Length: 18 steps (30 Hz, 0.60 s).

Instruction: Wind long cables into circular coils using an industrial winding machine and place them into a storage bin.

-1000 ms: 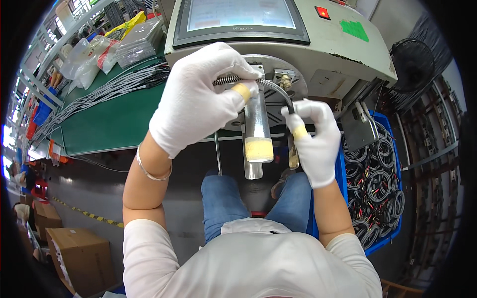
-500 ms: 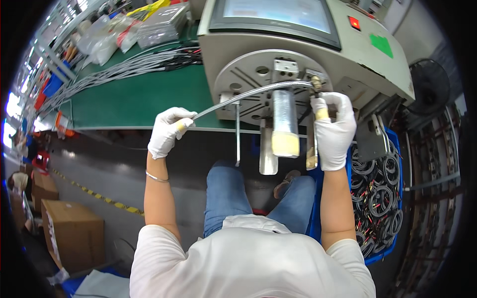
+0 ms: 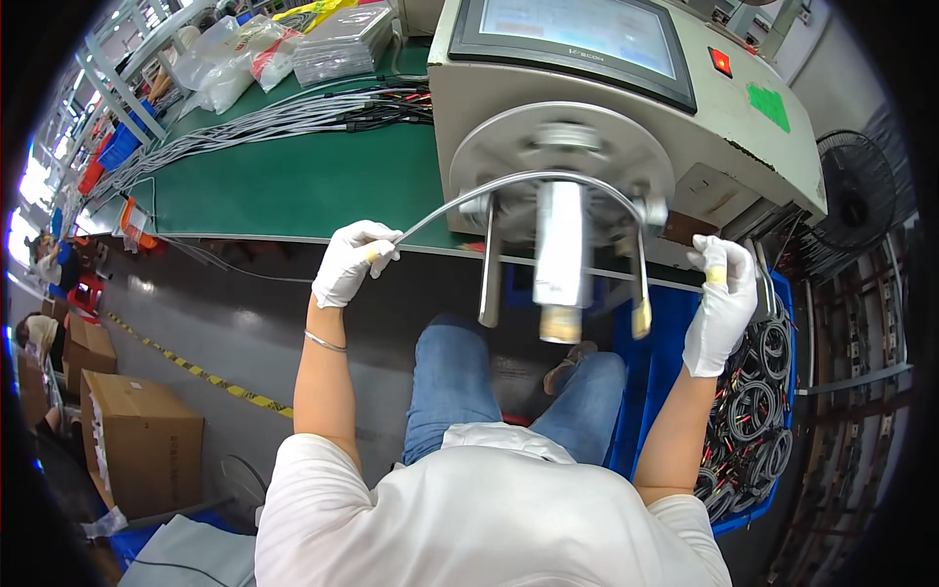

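Observation:
My left hand (image 3: 354, 264), in a white glove, pinches a grey cable (image 3: 460, 203). From my fingertips the cable arcs up to the right across the front of a round metal winding disc (image 3: 494, 147), over its posts. The disc and its fittings are smeared by motion. A thick silvery post (image 3: 561, 245) with a yellowish end sticks out from the middle, with thinner metal posts (image 3: 491, 274) around it. My gloved right hand (image 3: 722, 303) is raised to the right of the disc, apart from it, fingers loosely bent with nothing between them.
A machine housing (image 3: 724, 147) with a screen (image 3: 577, 44) carries the disc. Grey cables (image 3: 264, 127) lie bundled on the green bench (image 3: 293, 201), near plastic bags (image 3: 225, 73). Coiled cables (image 3: 753, 411) fill a blue bin at the right, below a black fan (image 3: 851, 186).
My right hand has let go of the cable end at the disc and moved right. The disc has turned and is blurred now. My left hand still holds the cable.

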Each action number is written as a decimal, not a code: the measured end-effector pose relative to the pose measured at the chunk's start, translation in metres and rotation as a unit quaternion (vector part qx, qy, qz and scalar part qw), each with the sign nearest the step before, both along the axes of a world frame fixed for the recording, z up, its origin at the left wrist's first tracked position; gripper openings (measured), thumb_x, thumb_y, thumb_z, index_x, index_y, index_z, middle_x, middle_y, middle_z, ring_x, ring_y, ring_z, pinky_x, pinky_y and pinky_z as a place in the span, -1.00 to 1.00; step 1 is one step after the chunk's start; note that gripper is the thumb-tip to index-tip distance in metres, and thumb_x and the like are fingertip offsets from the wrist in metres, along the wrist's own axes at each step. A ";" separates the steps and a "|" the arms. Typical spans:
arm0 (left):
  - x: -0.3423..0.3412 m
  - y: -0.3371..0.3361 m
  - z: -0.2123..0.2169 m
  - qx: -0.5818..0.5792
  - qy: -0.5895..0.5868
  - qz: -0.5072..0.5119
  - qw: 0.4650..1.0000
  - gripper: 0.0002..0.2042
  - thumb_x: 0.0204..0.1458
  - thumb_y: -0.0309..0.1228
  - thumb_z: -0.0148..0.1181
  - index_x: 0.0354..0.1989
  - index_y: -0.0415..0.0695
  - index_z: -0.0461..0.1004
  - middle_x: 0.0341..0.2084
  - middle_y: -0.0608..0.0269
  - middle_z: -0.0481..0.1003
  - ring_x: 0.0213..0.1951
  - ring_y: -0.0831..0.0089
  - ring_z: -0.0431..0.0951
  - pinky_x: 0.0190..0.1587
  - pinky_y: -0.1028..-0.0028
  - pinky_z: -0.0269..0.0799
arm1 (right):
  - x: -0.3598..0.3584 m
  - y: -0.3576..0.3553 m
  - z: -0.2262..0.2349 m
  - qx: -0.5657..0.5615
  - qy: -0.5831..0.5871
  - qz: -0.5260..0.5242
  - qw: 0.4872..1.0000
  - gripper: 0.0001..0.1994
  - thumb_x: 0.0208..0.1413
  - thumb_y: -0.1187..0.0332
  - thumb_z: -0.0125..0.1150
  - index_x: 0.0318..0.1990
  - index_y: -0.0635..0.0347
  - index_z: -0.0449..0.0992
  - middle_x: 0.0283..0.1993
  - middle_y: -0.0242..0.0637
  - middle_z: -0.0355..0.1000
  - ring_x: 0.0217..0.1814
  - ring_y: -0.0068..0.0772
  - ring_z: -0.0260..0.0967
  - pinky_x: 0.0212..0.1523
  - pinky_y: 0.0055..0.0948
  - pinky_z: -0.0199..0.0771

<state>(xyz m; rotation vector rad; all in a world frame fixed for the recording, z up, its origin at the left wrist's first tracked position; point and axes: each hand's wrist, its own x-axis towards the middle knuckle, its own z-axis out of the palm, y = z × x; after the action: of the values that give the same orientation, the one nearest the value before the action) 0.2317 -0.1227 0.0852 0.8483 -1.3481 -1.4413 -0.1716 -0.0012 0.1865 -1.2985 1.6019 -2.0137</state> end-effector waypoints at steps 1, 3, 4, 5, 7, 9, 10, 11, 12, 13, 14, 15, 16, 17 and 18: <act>-0.001 0.000 0.001 -0.004 0.012 -0.006 1.000 -0.87 -0.04 -0.57 0.19 -0.29 -0.28 0.54 -0.49 0.10 0.52 -0.65 0.56 0.35 -0.59 0.61 0.24 | -0.004 0.003 -0.003 0.001 0.000 -0.006 1.000 -0.87 0.23 0.39 0.17 -0.21 0.29 0.49 -0.23 -0.27 0.52 -0.24 -0.51 0.45 -0.10 -0.53 0.44; -0.002 -0.001 0.005 -0.011 -0.004 -0.019 1.000 -0.87 -0.04 -0.57 0.18 -0.30 -0.28 0.54 -0.49 0.09 0.51 -0.65 0.55 0.35 -0.59 0.60 0.24 | -0.011 0.008 -0.007 0.007 -0.007 -0.013 1.000 -0.86 0.23 0.37 0.17 -0.21 0.28 0.50 -0.24 -0.28 0.52 -0.25 -0.51 0.44 -0.11 -0.54 0.43; -0.001 0.000 0.008 -0.006 -0.010 -0.028 1.000 -0.87 -0.05 -0.58 0.18 -0.30 -0.28 0.54 -0.49 0.08 0.51 -0.65 0.54 0.35 -0.59 0.59 0.24 | -0.014 0.010 -0.009 0.010 -0.011 -0.016 1.000 -0.85 0.23 0.36 0.17 -0.22 0.28 0.50 -0.24 -0.28 0.52 -0.26 -0.52 0.44 -0.11 -0.54 0.42; -0.001 -0.001 0.010 -0.022 -0.008 -0.028 0.999 -0.87 -0.05 -0.58 0.18 -0.30 -0.28 0.54 -0.49 0.07 0.51 -0.64 0.54 0.35 -0.58 0.59 0.24 | -0.016 0.011 -0.010 0.010 -0.015 -0.016 1.000 -0.85 0.23 0.36 0.18 -0.22 0.28 0.50 -0.25 -0.29 0.52 -0.26 -0.52 0.44 -0.11 -0.54 0.42; 0.000 0.000 0.016 -0.041 0.007 -0.041 0.998 -0.87 -0.06 -0.59 0.19 -0.31 -0.28 0.55 -0.49 0.07 0.51 -0.63 0.54 0.35 -0.58 0.58 0.24 | -0.020 0.013 -0.012 0.014 -0.027 -0.019 0.999 -0.84 0.23 0.34 0.18 -0.23 0.27 0.51 -0.26 -0.30 0.52 -0.27 -0.53 0.44 -0.13 -0.55 0.41; 0.002 0.001 0.020 -0.019 -0.036 -0.036 0.999 -0.88 -0.07 -0.60 0.19 -0.32 -0.29 0.55 -0.49 0.06 0.51 -0.63 0.53 0.35 -0.57 0.57 0.26 | -0.022 0.015 -0.014 0.015 -0.015 -0.021 1.000 -0.85 0.23 0.36 0.17 -0.25 0.27 0.51 -0.27 -0.31 0.52 -0.28 -0.53 0.43 -0.13 -0.55 0.41; 0.003 0.001 0.021 -0.010 -0.058 -0.038 0.998 -0.88 -0.08 -0.59 0.20 -0.33 -0.28 0.55 -0.49 0.06 0.51 -0.64 0.53 0.35 -0.57 0.57 0.26 | -0.023 0.016 -0.014 0.016 -0.014 -0.023 0.999 -0.85 0.24 0.36 0.17 -0.26 0.28 0.51 -0.28 -0.31 0.51 -0.28 -0.53 0.43 -0.13 -0.55 0.41; 0.004 0.001 0.020 -0.002 -0.080 -0.040 0.996 -0.88 -0.08 -0.59 0.20 -0.33 -0.28 0.55 -0.49 0.06 0.51 -0.64 0.53 0.35 -0.56 0.57 0.26 | -0.024 0.017 -0.015 0.013 -0.008 -0.023 1.000 -0.85 0.24 0.36 0.16 -0.26 0.28 0.51 -0.28 -0.31 0.51 -0.28 -0.53 0.43 -0.13 -0.55 0.41; 0.006 0.003 0.019 0.014 -0.082 -0.042 0.996 -0.87 -0.09 -0.55 0.24 -0.34 -0.28 0.56 -0.51 0.06 0.51 -0.63 0.51 0.37 -0.56 0.56 0.28 | -0.024 0.018 -0.016 0.021 -0.025 -0.027 0.999 -0.86 0.24 0.38 0.15 -0.26 0.28 0.51 -0.27 -0.29 0.51 -0.29 -0.53 0.43 -0.12 -0.54 0.41; 0.007 0.003 0.016 0.014 -0.076 -0.043 0.996 -0.85 -0.09 -0.54 0.26 -0.32 -0.29 0.57 -0.52 0.07 0.53 -0.63 0.53 0.37 -0.54 0.57 0.30 | -0.025 0.019 -0.017 0.020 -0.027 -0.030 0.999 -0.86 0.24 0.38 0.15 -0.26 0.29 0.51 -0.27 -0.29 0.51 -0.29 -0.53 0.43 -0.12 -0.54 0.41; 0.009 0.004 0.013 0.016 -0.063 -0.056 0.996 -0.83 -0.09 -0.53 0.28 -0.30 -0.29 0.58 -0.53 0.08 0.54 -0.63 0.54 0.38 -0.52 0.58 0.31 | -0.025 0.020 -0.017 0.019 -0.029 -0.032 0.999 -0.86 0.24 0.38 0.15 -0.26 0.29 0.51 -0.27 -0.28 0.51 -0.30 -0.53 0.43 -0.12 -0.53 0.42; 0.012 0.005 0.010 0.016 -0.036 -0.071 0.997 -0.81 -0.09 -0.51 0.30 -0.28 -0.30 0.59 -0.53 0.09 0.56 -0.63 0.55 0.38 -0.50 0.58 0.33 | -0.026 0.021 -0.019 0.022 -0.032 -0.036 0.999 -0.86 0.24 0.38 0.15 -0.26 0.29 0.51 -0.27 -0.28 0.52 -0.30 -0.53 0.43 -0.11 -0.53 0.42; 0.014 0.006 0.006 0.017 -0.074 -0.059 0.995 -0.84 -0.12 -0.50 0.28 -0.36 -0.30 0.55 -0.56 0.08 0.51 -0.61 0.47 0.41 -0.54 0.54 0.31 | -0.027 0.021 -0.020 0.023 -0.031 -0.037 0.999 -0.86 0.24 0.38 0.14 -0.26 0.29 0.51 -0.27 -0.28 0.52 -0.30 -0.54 0.43 -0.12 -0.53 0.42; 0.016 0.008 0.002 0.021 -0.087 -0.055 0.994 -0.84 -0.13 -0.49 0.28 -0.36 -0.30 0.56 -0.56 0.07 0.51 -0.61 0.47 0.41 -0.54 0.53 0.31 | -0.029 0.022 -0.021 0.026 -0.031 -0.040 0.998 -0.86 0.24 0.38 0.14 -0.26 0.29 0.51 -0.27 -0.28 0.52 -0.31 -0.54 0.43 -0.12 -0.53 0.43; 0.018 0.009 -0.002 0.024 -0.100 -0.050 0.993 -0.84 -0.13 -0.49 0.29 -0.37 -0.30 0.56 -0.56 0.07 0.52 -0.61 0.47 0.41 -0.53 0.53 0.31 | -0.030 0.023 -0.022 0.026 -0.027 -0.040 0.998 -0.86 0.24 0.39 0.14 -0.26 0.29 0.51 -0.27 -0.28 0.52 -0.31 -0.54 0.43 -0.12 -0.52 0.43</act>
<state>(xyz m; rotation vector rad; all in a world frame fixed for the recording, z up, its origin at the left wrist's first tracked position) 0.2497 -0.1133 0.0835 0.9903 -1.5293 -1.5023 -0.2018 0.0218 0.1649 -1.1680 1.6953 -2.0215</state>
